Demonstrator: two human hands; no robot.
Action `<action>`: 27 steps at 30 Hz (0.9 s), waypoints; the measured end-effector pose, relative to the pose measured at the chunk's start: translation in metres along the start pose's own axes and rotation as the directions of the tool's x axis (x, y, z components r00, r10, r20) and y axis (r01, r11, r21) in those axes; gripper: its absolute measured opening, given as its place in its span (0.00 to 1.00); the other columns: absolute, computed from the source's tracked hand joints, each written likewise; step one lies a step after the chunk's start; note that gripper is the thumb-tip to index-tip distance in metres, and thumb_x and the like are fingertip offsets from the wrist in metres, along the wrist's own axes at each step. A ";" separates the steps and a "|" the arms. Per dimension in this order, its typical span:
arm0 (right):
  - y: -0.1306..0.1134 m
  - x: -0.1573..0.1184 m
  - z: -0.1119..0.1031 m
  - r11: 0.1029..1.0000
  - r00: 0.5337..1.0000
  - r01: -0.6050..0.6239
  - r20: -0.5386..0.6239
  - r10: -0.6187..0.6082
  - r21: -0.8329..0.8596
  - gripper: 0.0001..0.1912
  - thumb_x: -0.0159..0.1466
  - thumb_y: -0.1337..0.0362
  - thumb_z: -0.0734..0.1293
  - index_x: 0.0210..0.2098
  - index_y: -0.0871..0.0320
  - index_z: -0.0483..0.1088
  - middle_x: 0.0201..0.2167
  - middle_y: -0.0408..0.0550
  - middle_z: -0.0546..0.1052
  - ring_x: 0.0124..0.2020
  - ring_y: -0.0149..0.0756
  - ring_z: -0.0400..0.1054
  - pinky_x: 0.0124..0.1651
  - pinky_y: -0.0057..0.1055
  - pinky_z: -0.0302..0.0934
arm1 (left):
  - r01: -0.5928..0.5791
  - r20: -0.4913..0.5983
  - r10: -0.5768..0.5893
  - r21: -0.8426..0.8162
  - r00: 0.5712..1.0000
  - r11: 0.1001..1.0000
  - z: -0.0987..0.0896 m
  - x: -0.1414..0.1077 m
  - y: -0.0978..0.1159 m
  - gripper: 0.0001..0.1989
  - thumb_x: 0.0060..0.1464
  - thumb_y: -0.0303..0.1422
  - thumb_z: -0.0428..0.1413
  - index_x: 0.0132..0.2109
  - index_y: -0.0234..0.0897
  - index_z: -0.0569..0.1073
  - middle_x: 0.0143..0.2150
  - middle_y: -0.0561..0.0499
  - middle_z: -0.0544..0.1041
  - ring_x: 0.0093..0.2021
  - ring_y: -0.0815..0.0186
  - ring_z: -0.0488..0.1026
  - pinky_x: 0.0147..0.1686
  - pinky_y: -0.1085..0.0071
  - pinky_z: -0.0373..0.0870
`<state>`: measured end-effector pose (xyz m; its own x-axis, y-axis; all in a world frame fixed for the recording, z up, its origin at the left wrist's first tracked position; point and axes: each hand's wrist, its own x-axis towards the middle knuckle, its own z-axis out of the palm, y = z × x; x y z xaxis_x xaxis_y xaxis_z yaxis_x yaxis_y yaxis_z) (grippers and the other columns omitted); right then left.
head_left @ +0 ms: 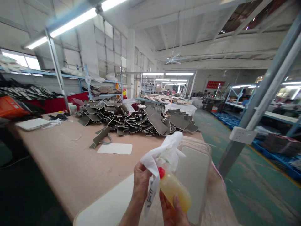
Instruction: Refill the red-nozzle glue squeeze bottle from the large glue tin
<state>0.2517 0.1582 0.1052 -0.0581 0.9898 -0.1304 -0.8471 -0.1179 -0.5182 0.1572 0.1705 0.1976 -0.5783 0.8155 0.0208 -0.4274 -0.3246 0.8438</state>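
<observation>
Yellow bottle [176, 190] in right grip [173, 214]

We record a bright scene lit by overhead tube lights [74, 22], their tubes blown to white, a bluish flare above the nearest. Daylight enters at the left window [21, 59]. Shadows on the tabletop [70, 160] are soft; wide-angle distortion stretches the edges; distant detail blurs.

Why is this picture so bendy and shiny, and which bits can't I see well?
Head view: the tube lights glare white; a wide lens probably makes the metal post lean; the floor at lower left is nearly black; the faraway tables look soft; the yellow bottle shows fairly clearly.
</observation>
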 end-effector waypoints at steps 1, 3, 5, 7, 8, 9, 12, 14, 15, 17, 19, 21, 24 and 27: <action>0.001 -0.004 -0.001 0.999 1.000 0.017 0.013 -0.016 -0.037 0.22 0.51 0.55 0.73 0.44 0.49 0.69 0.43 0.42 0.76 0.43 0.35 0.71 0.45 0.35 0.68 | -0.020 0.011 0.020 0.007 1.000 1.000 -0.001 -0.002 0.003 0.15 0.32 0.35 0.65 0.31 0.31 0.77 0.23 0.50 0.76 0.25 0.65 0.72 0.24 0.74 0.68; -0.001 -0.011 -0.006 0.991 0.998 0.043 0.045 -0.037 -0.125 0.24 0.50 0.54 0.73 0.46 0.50 0.68 0.42 0.44 0.76 0.43 0.39 0.71 0.46 0.40 0.67 | -0.043 0.027 0.044 -0.007 0.999 0.999 -0.004 -0.007 0.010 0.15 0.34 0.35 0.64 0.33 0.31 0.77 0.23 0.51 0.76 0.24 0.65 0.72 0.23 0.75 0.67; -0.011 -0.016 -0.015 0.975 0.995 0.082 0.068 -0.070 -0.207 0.29 0.47 0.55 0.75 0.48 0.51 0.67 0.45 0.46 0.75 0.46 0.43 0.69 0.49 0.43 0.64 | -0.066 0.023 0.066 0.012 0.998 0.998 -0.009 -0.010 0.017 0.15 0.36 0.35 0.63 0.34 0.31 0.77 0.23 0.51 0.75 0.24 0.65 0.72 0.22 0.76 0.66; -0.028 -0.017 -0.022 0.886 0.970 0.240 0.123 -0.208 -0.396 0.33 0.47 0.58 0.75 0.51 0.51 0.65 0.52 0.47 0.70 0.54 0.45 0.62 0.56 0.43 0.58 | -0.105 0.035 0.103 0.069 0.994 0.992 -0.014 -0.012 0.022 0.13 0.38 0.33 0.62 0.34 0.31 0.77 0.24 0.51 0.76 0.26 0.65 0.72 0.23 0.76 0.66; -0.037 -0.016 -0.023 0.755 0.928 0.372 0.218 -0.301 -0.541 0.32 0.49 0.59 0.74 0.52 0.51 0.64 0.55 0.47 0.67 0.58 0.45 0.58 0.58 0.42 0.54 | -0.126 0.051 0.121 0.100 0.991 0.987 -0.016 -0.014 0.022 0.12 0.39 0.32 0.62 0.34 0.31 0.77 0.25 0.51 0.76 0.27 0.65 0.72 0.24 0.76 0.66; -0.047 -0.015 -0.022 0.568 0.867 0.497 0.355 -0.350 -0.656 0.29 0.52 0.59 0.72 0.52 0.51 0.65 0.56 0.47 0.65 0.59 0.45 0.55 0.60 0.42 0.51 | -0.142 0.075 0.133 0.126 0.988 0.982 -0.018 -0.015 0.022 0.11 0.39 0.31 0.61 0.34 0.32 0.77 0.25 0.51 0.75 0.28 0.65 0.72 0.26 0.76 0.66; -0.065 -0.012 -0.005 0.136 0.689 0.724 0.707 -0.156 -0.676 0.21 0.58 0.61 0.67 0.51 0.49 0.66 0.53 0.46 0.68 0.57 0.42 0.58 0.59 0.40 0.52 | -0.136 0.166 0.109 0.163 0.980 0.977 -0.018 -0.023 0.019 0.09 0.42 0.30 0.59 0.34 0.31 0.78 0.23 0.52 0.74 0.29 0.65 0.71 0.28 0.75 0.67; -0.068 -0.010 0.013 0.068 0.678 0.735 0.733 -0.046 -0.675 0.19 0.58 0.59 0.66 0.50 0.49 0.66 0.51 0.46 0.70 0.54 0.41 0.61 0.58 0.40 0.53 | -0.107 0.183 0.074 0.175 0.980 0.979 -0.015 -0.028 0.017 0.09 0.43 0.31 0.59 0.33 0.31 0.78 0.21 0.52 0.73 0.28 0.65 0.70 0.27 0.75 0.66; -0.066 -0.010 0.021 0.064 0.697 0.716 0.717 -0.010 -0.695 0.20 0.58 0.58 0.66 0.50 0.51 0.66 0.50 0.46 0.70 0.53 0.42 0.61 0.57 0.40 0.54 | -0.097 0.175 0.065 0.182 0.982 0.978 -0.014 -0.030 0.016 0.10 0.43 0.32 0.59 0.33 0.31 0.78 0.21 0.52 0.73 0.27 0.65 0.70 0.26 0.75 0.66; -0.062 -0.010 0.036 0.083 0.724 0.684 0.689 0.045 -0.724 0.22 0.56 0.56 0.68 0.49 0.52 0.65 0.48 0.47 0.71 0.51 0.42 0.64 0.54 0.39 0.57 | -0.092 0.143 0.064 0.200 0.988 0.975 -0.012 -0.033 0.016 0.10 0.43 0.33 0.59 0.33 0.30 0.77 0.21 0.52 0.73 0.25 0.66 0.68 0.24 0.76 0.64; -0.059 -0.011 0.045 0.115 0.729 0.671 0.680 0.080 -0.733 0.21 0.55 0.58 0.68 0.48 0.53 0.66 0.46 0.47 0.72 0.49 0.41 0.65 0.52 0.35 0.59 | -0.108 0.120 0.083 0.220 0.989 0.969 -0.011 -0.033 0.018 0.11 0.44 0.35 0.58 0.33 0.30 0.77 0.22 0.51 0.73 0.24 0.67 0.68 0.23 0.76 0.64; -0.058 -0.011 0.050 0.157 0.731 0.656 0.673 0.111 -0.738 0.18 0.56 0.61 0.67 0.46 0.53 0.67 0.45 0.46 0.73 0.47 0.39 0.66 0.50 0.33 0.60 | -0.158 0.119 0.133 0.240 0.984 0.958 -0.010 -0.034 0.019 0.11 0.47 0.35 0.57 0.33 0.31 0.77 0.25 0.51 0.75 0.26 0.67 0.69 0.26 0.75 0.66; -0.061 -0.010 0.056 0.233 0.751 0.606 0.643 0.147 -0.761 0.16 0.56 0.62 0.66 0.45 0.55 0.68 0.44 0.46 0.74 0.46 0.38 0.68 0.50 0.30 0.61 | -0.269 0.142 0.237 0.286 0.961 0.920 -0.010 -0.035 0.020 0.10 0.51 0.34 0.54 0.34 0.33 0.76 0.30 0.51 0.76 0.30 0.65 0.71 0.32 0.74 0.68; -0.063 -0.010 0.062 0.329 0.766 0.536 0.612 0.198 -0.777 0.17 0.54 0.61 0.67 0.44 0.56 0.68 0.43 0.47 0.75 0.45 0.39 0.69 0.48 0.30 0.63 | -0.375 0.167 0.336 0.368 0.927 0.851 -0.013 -0.035 0.020 0.10 0.53 0.33 0.51 0.33 0.34 0.75 0.30 0.51 0.76 0.32 0.65 0.71 0.32 0.74 0.68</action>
<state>0.2728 0.1604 0.1911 -0.5354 0.7837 0.3150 0.1004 0.4293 -0.8975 0.1605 0.1291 0.2068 -0.5637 0.7268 0.3924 0.1088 -0.4056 0.9076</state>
